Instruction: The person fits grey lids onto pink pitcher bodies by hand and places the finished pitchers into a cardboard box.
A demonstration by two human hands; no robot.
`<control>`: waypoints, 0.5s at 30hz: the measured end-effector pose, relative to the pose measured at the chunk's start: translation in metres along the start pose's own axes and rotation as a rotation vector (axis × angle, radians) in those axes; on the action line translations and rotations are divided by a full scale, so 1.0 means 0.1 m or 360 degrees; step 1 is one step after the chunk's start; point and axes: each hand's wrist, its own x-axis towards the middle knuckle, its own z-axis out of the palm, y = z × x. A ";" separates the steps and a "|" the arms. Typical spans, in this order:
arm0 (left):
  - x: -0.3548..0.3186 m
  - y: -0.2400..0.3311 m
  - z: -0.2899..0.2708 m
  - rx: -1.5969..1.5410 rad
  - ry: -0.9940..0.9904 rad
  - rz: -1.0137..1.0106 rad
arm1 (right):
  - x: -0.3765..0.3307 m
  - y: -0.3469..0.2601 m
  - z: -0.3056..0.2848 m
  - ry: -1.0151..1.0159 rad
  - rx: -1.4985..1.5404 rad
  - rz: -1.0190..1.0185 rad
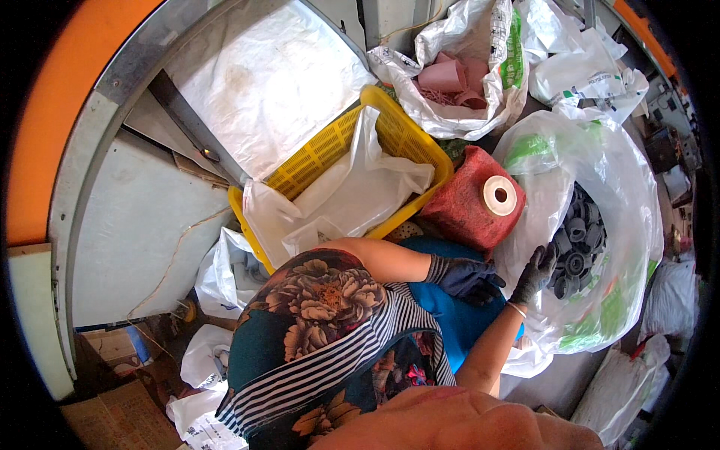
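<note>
Both my hands wear dark gloves. My right hand [536, 274] reaches with fingers apart into a large clear plastic bag [600, 157] and touches a pile of dark grey round plastic parts [577, 240]. My left hand [466, 277] lies curled over a blue object [457, 319] on my lap, just left of the right hand; whether it holds anything is hidden by the dark glove. A red fuzzy bobbin with a white core end [480, 199] lies right behind my hands, against the bag.
A yellow mesh basket [330, 146] lined with a white bag sits behind my left arm. A white bag with pink cones [457, 75] stands at the back. More white bags [585, 67] crowd the right and lower left. A grey metal machine panel [135, 225] fills the left.
</note>
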 end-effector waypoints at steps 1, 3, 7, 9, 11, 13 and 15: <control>0.00 0.01 0.00 0.0013 0.0019 -0.0020 | 0.00 0.00 0.00 -0.0021 0.0043 -0.0003; -0.02 0.02 -0.01 -0.0052 0.0018 -0.0027 | 0.01 0.00 -0.01 -0.0025 -0.0050 -0.0063; -0.03 -0.02 0.02 -0.0044 0.0061 -0.0007 | 0.02 0.02 -0.02 -0.0047 -0.0108 0.0002; -0.01 0.00 0.06 -0.0119 -0.0010 0.0000 | 0.02 0.03 -0.02 -0.0051 -0.0139 -0.0055; -0.03 0.14 0.12 -0.0254 -0.0130 0.0127 | 0.01 0.04 -0.03 -0.0052 -0.0157 -0.0089; -0.14 0.48 0.15 -0.0450 -0.0229 0.0324 | 0.01 0.04 -0.04 -0.0047 -0.0145 -0.0113; -0.45 0.98 0.12 0.0623 0.0280 0.1044 | 0.01 0.04 -0.06 -0.0088 -0.0129 -0.0016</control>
